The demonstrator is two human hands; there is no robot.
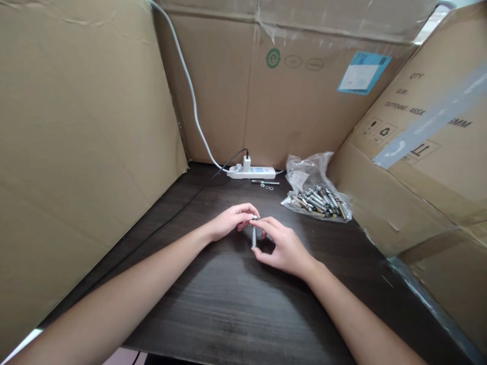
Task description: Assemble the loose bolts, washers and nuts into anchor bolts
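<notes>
Both hands meet over the middle of the dark table, around one silver expansion bolt (pixel 254 237) that points toward me. My left hand (pixel 227 222) pinches its far end, where a nut shows at the fingertips. The fingers of my right hand (pixel 283 246) close along the metal sleeve, with the thumb at its near end. Part of the far end is hidden behind the fingers. Beyond the hands, a thin bolt (pixel 265 182) lies on the table, with several small washers or rings (pixel 267 187) just in front of it.
At the back right sits a clear plastic bag (pixel 304 175) holding several expansion bolts (pixel 321 199). A white power strip (pixel 253 173) with a plugged-in charger lies against the back cardboard (pixel 220 101). A black cable (pixel 167 223) runs along the left side. Cardboard walls stand left and right.
</notes>
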